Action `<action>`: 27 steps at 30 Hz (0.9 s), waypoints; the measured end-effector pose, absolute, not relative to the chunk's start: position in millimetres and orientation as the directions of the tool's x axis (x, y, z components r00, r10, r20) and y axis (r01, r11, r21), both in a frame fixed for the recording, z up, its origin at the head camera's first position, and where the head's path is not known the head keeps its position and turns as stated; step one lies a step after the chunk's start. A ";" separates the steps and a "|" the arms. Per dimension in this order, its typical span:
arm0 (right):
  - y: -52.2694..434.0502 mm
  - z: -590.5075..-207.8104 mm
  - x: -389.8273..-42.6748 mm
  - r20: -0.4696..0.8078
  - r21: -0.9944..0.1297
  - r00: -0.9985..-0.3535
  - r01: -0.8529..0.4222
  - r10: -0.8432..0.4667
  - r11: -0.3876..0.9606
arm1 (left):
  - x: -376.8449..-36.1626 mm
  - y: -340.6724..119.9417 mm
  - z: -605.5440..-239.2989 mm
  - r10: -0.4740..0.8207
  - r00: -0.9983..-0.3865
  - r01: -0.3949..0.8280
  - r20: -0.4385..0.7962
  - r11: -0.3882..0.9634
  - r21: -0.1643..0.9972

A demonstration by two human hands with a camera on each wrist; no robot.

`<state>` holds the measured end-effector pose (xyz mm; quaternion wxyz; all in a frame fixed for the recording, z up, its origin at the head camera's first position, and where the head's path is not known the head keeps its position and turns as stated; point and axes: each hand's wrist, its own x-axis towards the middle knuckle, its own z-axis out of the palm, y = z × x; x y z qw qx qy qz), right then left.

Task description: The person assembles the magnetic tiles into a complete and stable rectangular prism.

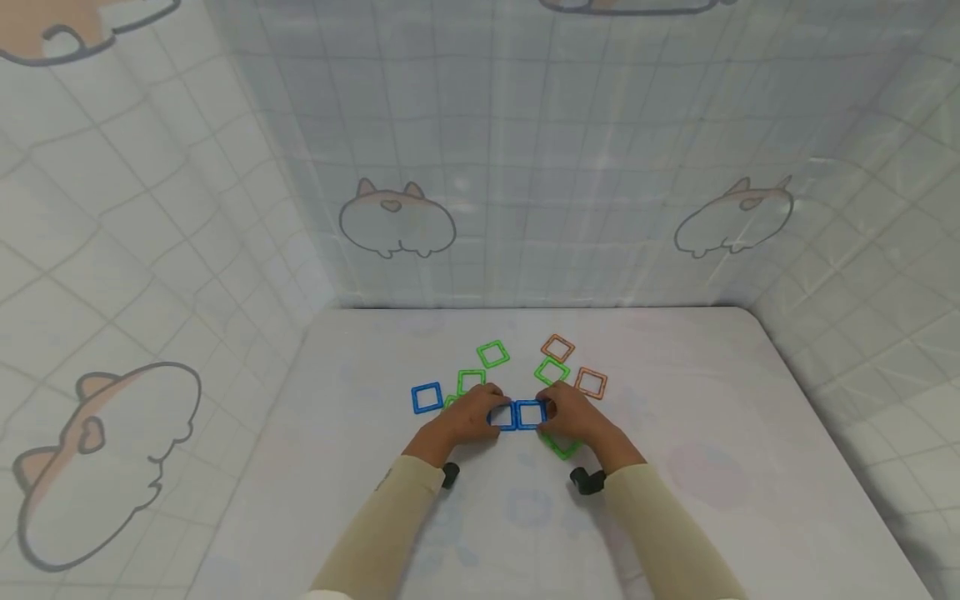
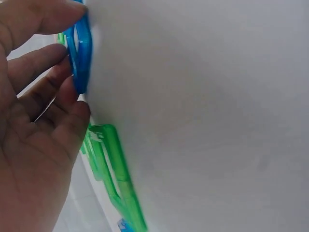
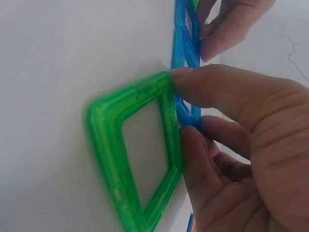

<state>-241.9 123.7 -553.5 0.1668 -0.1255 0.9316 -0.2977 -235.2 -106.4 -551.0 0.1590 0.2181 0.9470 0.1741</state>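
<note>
Two blue square magnetic tiles meet edge to edge between the hands in the head view. My left hand [image 1: 472,415] pinches the outer side of the left blue tile [image 1: 504,428], thumb on the near edge and fingers on the far one. On the other side, my right hand [image 1: 577,412] grips the right blue tile [image 1: 529,427] by its outer corners. A green square tile [image 3: 110,154] lies right under the right hand, close to the thumb. Beside the left hand is another green tile [image 2: 120,169], partly hidden in the head view.
Left of the hands lies a loose blue tile [image 1: 429,410]. Beyond them are green tiles, one at the upper left [image 1: 498,363], and two orange tiles [image 1: 603,387]. The white table [image 1: 360,500] meets tile-patterned sheets behind and at the sides.
</note>
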 end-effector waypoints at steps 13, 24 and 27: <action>139.8 -561.2 -234.9 -0.117 -0.717 -0.955 -0.109 -0.273 0.688 | -222.6 -148.4 -553.5 0.305 -0.952 0.270 0.033 0.783 0.561; 156.5 -564.4 -226.6 -0.095 -0.711 -0.965 -0.106 -0.245 0.696 | -211.2 -177.3 -563.6 0.224 -0.972 0.174 -0.069 0.887 0.427; 158.8 -563.4 -223.9 -0.088 -0.721 -0.966 -0.107 -0.244 0.685 | -211.6 -176.5 -562.7 0.208 -0.974 0.153 -0.086 0.892 0.425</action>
